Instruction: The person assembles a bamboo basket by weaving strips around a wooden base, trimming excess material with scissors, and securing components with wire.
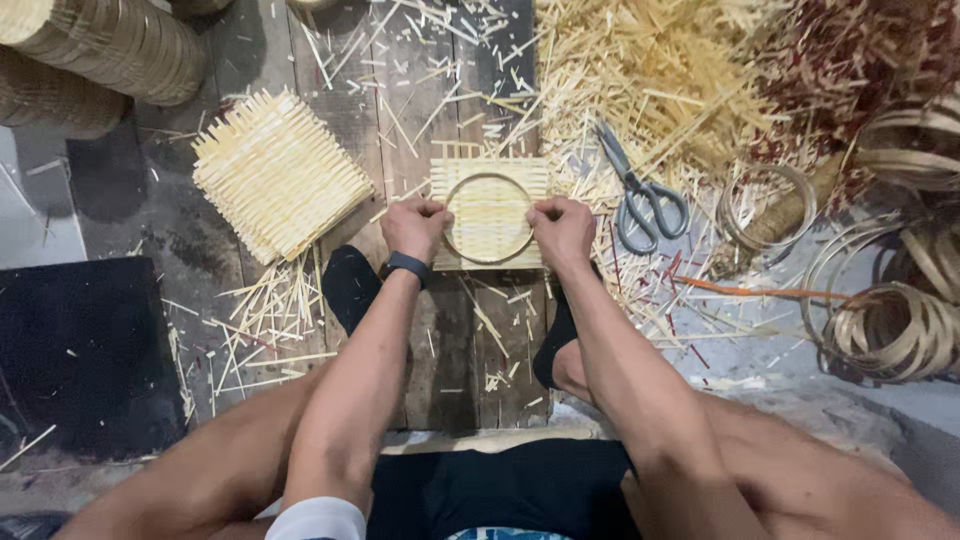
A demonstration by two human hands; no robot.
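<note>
Both hands clamp the thin ring onto a woven bamboo mat: left hand at nine o'clock, right hand at three. Each sits equally near.

Pale woven bamboo mat flat on planks, thin ring atop.
</note>
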